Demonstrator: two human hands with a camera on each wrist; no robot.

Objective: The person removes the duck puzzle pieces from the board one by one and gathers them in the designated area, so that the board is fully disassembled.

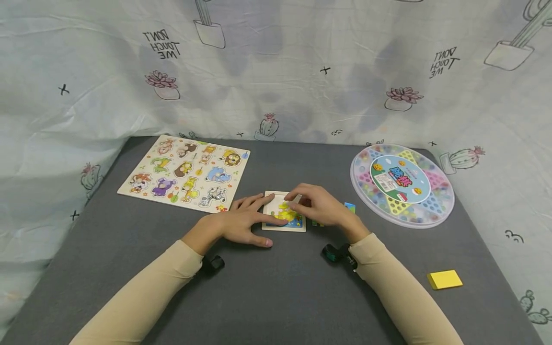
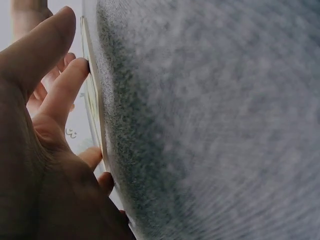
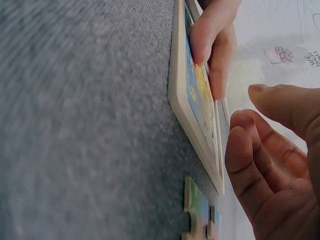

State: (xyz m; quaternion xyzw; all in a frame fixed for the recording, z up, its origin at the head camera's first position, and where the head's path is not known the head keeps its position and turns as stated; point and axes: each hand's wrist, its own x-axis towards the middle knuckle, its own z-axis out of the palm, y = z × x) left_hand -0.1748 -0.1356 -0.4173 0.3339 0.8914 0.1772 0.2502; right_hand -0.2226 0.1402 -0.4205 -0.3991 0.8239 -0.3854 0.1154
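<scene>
A small square jigsaw puzzle tray [image 1: 282,229] with a pale frame lies in front of me, showing a yellow shape on blue [image 1: 284,212]. My left hand [image 1: 241,224] spreads over its left side; the index fingertip rests on the picture and other fingertips touch the frame. Above the tray's right part hovers my right hand [image 1: 318,205], thumb and fingers bent and apart; in the right wrist view nothing shows between them. Loose jigsaw pieces [image 3: 197,205] lie beside the tray, partly hidden by the right hand in the head view.
A wooden animal puzzle board [image 1: 196,163] lies at the back left. At the back right is a round, clear game case [image 1: 435,211] with a colourful label. A yellow block [image 1: 445,279] sits near the right table edge. Printed white cloth [image 1: 293,72] hangs behind the grey table [image 1: 276,297].
</scene>
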